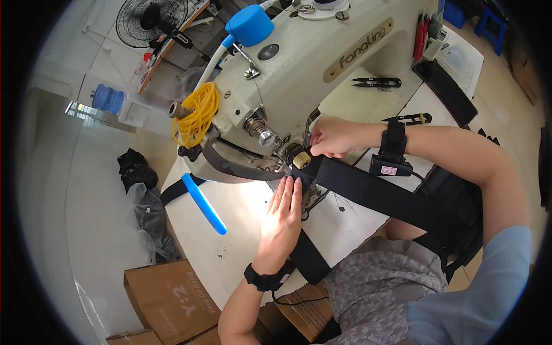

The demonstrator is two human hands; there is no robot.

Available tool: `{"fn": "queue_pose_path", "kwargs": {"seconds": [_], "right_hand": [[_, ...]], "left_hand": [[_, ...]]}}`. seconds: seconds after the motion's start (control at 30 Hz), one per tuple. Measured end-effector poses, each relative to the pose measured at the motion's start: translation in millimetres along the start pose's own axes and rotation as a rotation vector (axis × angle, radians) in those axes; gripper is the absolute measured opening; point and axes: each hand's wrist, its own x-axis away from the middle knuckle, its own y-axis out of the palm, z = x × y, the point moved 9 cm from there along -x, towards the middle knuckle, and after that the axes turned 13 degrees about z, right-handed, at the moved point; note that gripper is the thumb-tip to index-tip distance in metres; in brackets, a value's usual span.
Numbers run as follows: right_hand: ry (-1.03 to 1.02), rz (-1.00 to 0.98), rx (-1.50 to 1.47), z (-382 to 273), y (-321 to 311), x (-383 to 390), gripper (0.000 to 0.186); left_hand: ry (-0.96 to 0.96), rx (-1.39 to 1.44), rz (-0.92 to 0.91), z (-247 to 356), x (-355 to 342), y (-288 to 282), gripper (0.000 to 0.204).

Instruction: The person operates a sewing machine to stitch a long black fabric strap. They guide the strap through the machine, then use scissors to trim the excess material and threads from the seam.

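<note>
A cream industrial sewing machine stands on a white table, its needle area over black webbing straps. My left hand lies with fingers outstretched, fingertips pressing the strap just in front of the presser foot. My right hand is closed behind the strap, right of the needle area; what its fingertips hold is hidden. A bright blue strip lies at the left, and a yellow band coil hangs on the machine.
Black snips, another pair and a black phone-like slab lie to the right. A fan, water jug, dark plastic bags and cardboard boxes surround the table. A blue stool is at back right.
</note>
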Motion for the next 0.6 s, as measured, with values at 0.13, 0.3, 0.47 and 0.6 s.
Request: {"fn": "queue_pose_path", "kwargs": {"seconds": [0.13, 0.3, 0.47, 0.6], "right_hand": [[-0.074, 0.114, 0.045, -6, -20, 4, 0.017], [-0.117, 0.150, 0.113, -8, -21, 4, 0.014], [-0.121, 0.255, 0.135, -8, -31, 3, 0.012], [-0.111, 0.324, 0.155, -13, -38, 8, 0.012]], "left_hand": [[-0.031, -0.056, -0.092, 1, 4, 1, 0.054], [0.012, -0.169, -0.180, 8, 1, 1, 0.056], [0.020, -0.176, -0.176, 12, -4, 8, 0.063], [0.059, -0.251, -0.211, 15, -4, 10, 0.064]]}}
